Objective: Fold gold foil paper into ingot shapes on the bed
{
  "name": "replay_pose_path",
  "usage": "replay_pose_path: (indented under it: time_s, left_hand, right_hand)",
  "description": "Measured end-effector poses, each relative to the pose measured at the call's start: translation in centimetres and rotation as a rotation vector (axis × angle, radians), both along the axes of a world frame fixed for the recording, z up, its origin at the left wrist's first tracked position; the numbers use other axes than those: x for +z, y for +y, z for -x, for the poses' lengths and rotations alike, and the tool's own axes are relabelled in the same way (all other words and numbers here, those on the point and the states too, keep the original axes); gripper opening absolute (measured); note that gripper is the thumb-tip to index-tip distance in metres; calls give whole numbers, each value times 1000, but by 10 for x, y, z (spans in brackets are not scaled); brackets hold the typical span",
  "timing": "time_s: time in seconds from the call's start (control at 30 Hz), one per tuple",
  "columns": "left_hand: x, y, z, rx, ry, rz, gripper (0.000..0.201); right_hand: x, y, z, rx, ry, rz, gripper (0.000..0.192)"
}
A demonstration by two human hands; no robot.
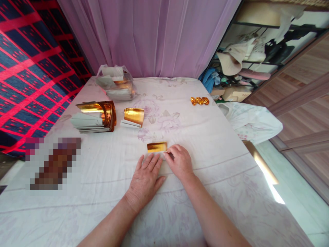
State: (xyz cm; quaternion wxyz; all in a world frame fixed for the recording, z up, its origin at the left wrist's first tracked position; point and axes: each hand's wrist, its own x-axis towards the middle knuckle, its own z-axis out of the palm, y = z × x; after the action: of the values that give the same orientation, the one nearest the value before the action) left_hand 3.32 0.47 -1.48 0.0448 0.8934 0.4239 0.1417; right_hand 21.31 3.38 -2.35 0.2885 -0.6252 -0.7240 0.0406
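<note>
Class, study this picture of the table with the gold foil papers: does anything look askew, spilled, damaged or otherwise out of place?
Nothing is spilled or torn. The top sheets of the big gold paper stack curl up instead of lying flat. Both hands, left hand and right hand, press a gold sheet on the tablecloth.

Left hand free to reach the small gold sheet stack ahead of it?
Probably yes: left hand lies flat beside the gold paper, with bare cloth between it and the small gold stack.
</note>
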Motion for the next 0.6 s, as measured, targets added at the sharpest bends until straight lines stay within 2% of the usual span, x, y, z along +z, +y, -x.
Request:
replay_pose_path:
  time_s: [0.43, 0.6]
  left_hand:
    - [4, 1, 0, 3, -18, 24, 49]
    - [3, 1, 0, 3, -23, 29, 49]
  right_hand:
    - [-1, 0, 1, -40, 21, 12, 6]
    - [-1, -1, 2, -63, 21, 16, 9]
